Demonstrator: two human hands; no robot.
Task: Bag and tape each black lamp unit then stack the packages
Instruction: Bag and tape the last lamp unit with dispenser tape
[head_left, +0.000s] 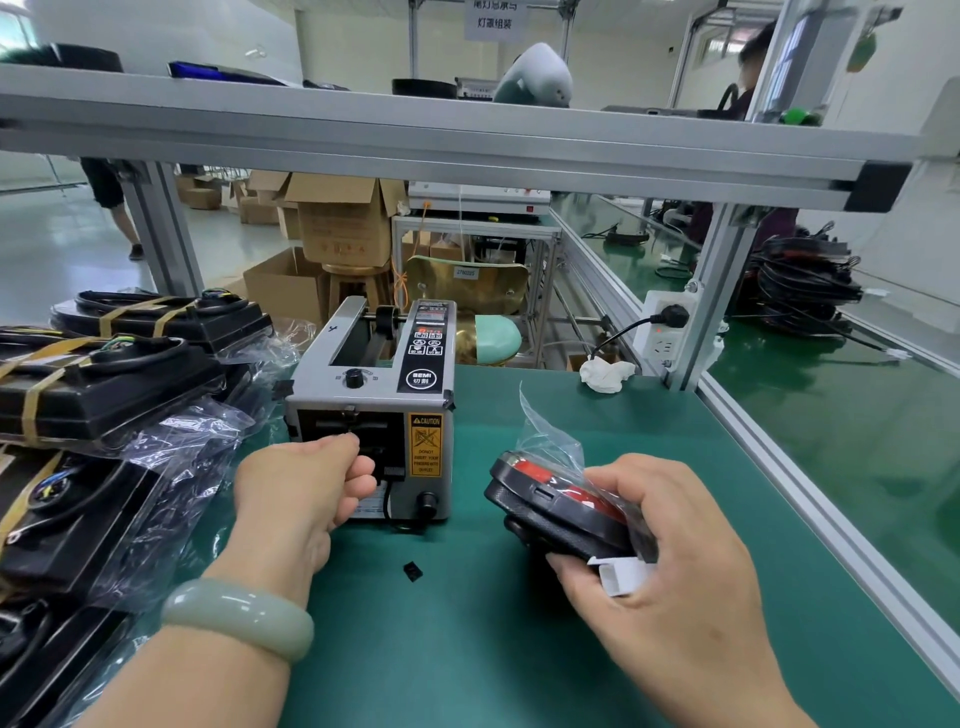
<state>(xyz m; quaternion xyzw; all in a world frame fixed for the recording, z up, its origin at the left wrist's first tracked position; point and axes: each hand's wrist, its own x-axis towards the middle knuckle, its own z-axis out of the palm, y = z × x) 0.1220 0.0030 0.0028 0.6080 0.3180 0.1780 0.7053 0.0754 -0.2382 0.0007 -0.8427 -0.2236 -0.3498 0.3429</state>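
My right hand (670, 561) grips a black lamp unit (550, 506) with a red lens, inside a clear plastic bag (550, 436) whose loose end sticks up. The unit is held above the green mat, right of the grey tape dispenser (374, 395). My left hand (306, 483) is at the dispenser's front outlet, fingers curled and pinching there; the tape itself is too thin to make out. Stacked bagged black lamp units (104, 384) with yellowish tape bands lie at the left.
A small black part (413, 570) lies on the green mat (519, 649) in front of the dispenser. A crumpled white tissue (605, 374) and a socket strip (667, 327) sit at the back right. An aluminium frame rail (810, 483) borders the right side.
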